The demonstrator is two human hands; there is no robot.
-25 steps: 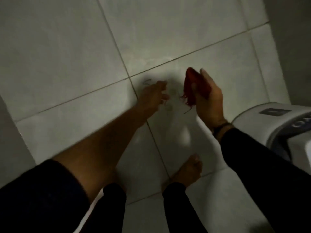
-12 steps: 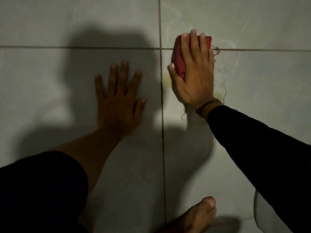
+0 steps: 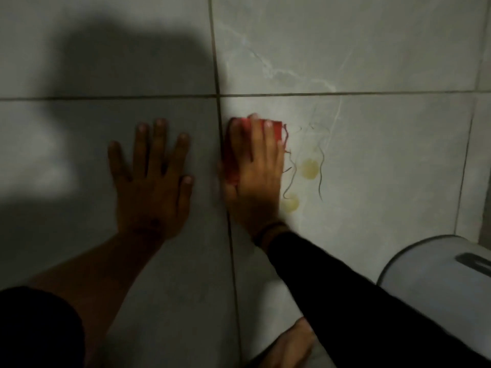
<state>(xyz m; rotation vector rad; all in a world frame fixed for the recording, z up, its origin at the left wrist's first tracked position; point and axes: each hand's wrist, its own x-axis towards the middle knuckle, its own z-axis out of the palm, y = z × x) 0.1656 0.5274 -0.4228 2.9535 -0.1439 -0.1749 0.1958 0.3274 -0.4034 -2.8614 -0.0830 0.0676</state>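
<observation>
Nearest, a bare foot stands on the floor, and a white box sits to the right. A bit further on, the left hand lies flat on a gray tile. Its fingers are spread wide and hold nothing, and I think it props the person up. Just beside it, the right hand lies flat too, fingers straight, pressing a red rag onto the floor. A yellow spot and a second spot sit just right of the rag, not yet wiped. I think the best way is to press hard, slide the rag right over both, and rub in small circles. Loose threads trail there and could get dragged about. The box has a dark mark on top, but I can read no words anywhere.
</observation>
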